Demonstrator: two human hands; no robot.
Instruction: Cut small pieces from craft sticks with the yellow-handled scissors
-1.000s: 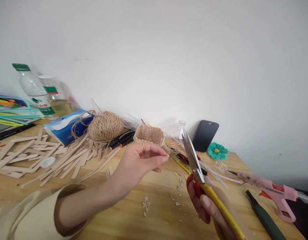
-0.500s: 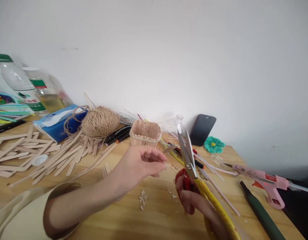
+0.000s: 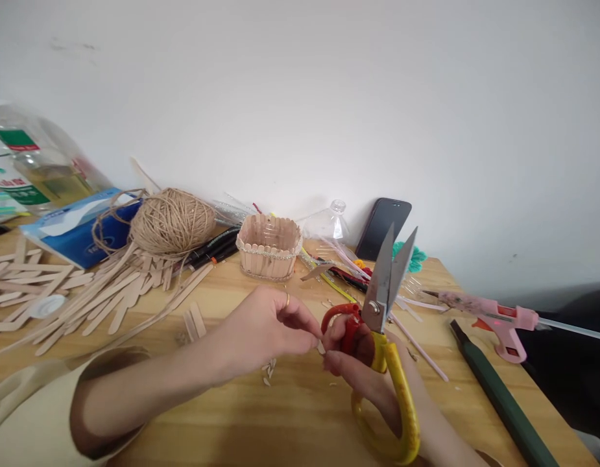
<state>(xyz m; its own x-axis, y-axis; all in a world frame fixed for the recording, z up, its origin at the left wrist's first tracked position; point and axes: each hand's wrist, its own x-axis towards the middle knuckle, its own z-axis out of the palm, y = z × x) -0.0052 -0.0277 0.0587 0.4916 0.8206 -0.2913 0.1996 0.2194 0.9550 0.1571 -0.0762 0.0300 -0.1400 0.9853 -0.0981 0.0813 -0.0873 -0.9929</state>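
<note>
The left hand (image 3: 265, 331) has its thumb and first finger pressed together, pinching a tiny bit of pale wood (image 3: 321, 347). That hand wears a gold ring (image 3: 287, 299). The right hand (image 3: 368, 377) holds the scissors (image 3: 375, 310), with fingers bent around the red handle and the yellow handle lying over the hand. The blades point up and are spread apart. The tips of the right fingers are just beside the tiny bit of wood, but I cannot tell if they touch it. Both hands are above the bench (image 3: 222, 428).

Small wood scraps (image 3: 268, 370) lie on the bench under the left hand. Behind the hands stands a little box made of sticks (image 3: 269, 263), with a sparkly band around it. On the left are many flat sticks (image 3: 119, 295), a white cap (image 3: 48, 306), a ball of string (image 3: 176, 224) and a blue tissue pack (image 3: 98, 240). A dark phone (image 3: 383, 224) leans on the wall (image 3: 300, 97), near a green flower (image 3: 414, 257) that is partly hidden by the scissors. On the right lie a pink glue gun (image 3: 508, 321) and a tool with a dark green handle (image 3: 501, 392).
</note>
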